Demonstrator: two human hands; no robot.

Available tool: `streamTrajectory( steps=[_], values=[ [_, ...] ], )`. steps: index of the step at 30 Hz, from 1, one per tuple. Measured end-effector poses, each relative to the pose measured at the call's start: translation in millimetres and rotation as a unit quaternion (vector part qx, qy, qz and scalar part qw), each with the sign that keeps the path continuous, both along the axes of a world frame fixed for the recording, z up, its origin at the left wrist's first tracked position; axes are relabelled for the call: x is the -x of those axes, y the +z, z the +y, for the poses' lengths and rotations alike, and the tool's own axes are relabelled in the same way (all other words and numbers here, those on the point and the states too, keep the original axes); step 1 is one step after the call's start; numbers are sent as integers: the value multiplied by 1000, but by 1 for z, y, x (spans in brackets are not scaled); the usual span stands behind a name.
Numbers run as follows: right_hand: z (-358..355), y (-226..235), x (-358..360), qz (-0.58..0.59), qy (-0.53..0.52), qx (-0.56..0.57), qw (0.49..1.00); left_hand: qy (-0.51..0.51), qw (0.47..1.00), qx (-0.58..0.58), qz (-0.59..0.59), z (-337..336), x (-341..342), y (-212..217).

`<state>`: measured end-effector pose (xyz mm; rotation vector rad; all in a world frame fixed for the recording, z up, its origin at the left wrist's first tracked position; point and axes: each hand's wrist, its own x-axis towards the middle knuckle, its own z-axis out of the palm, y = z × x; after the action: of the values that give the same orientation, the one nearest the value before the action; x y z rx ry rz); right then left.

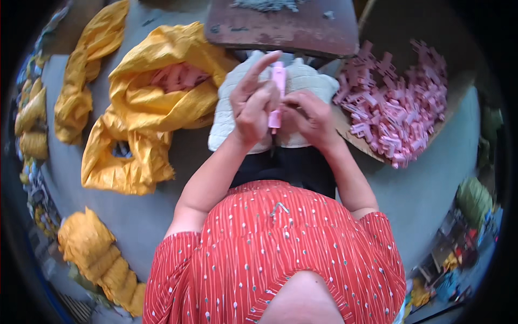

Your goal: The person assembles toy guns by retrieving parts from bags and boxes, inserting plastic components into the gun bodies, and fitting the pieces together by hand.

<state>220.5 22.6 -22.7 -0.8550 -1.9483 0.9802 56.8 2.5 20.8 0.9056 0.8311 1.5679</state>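
A: Over the lap, head view: both hands are on one small pink plastic piece (277, 94). Left hand (252, 105) has its fingers clamped on it, index sticking up.

B: And the right hand (310, 116)?

A: Pinching its lower end. A white cushion (307, 81) sits underneath, a pile of pink pieces (399, 102) to the right, a yellow sack (156, 81) to the left.

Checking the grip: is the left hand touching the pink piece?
Touching. The head view shows the left hand with fingers wrapped against the pink piece.
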Motion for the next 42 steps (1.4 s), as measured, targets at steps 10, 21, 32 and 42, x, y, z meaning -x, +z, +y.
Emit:
streamTrajectory(
  steps=[10,21,32,42],
  values=[
    [-5,10,11,-35,-33,61,997,0,995,-98,21,-10,-2,-2],
    [4,11,7,-51,33,127,990,-17,995,-22,91,-6,-5,0],
    [15,-19,19,-109,10,106,988,15,988,-13,151,11,-14,-16],
    [63,-41,-70,120,-60,206,969,71,969,64,228,11,-21,9]
  ],
)
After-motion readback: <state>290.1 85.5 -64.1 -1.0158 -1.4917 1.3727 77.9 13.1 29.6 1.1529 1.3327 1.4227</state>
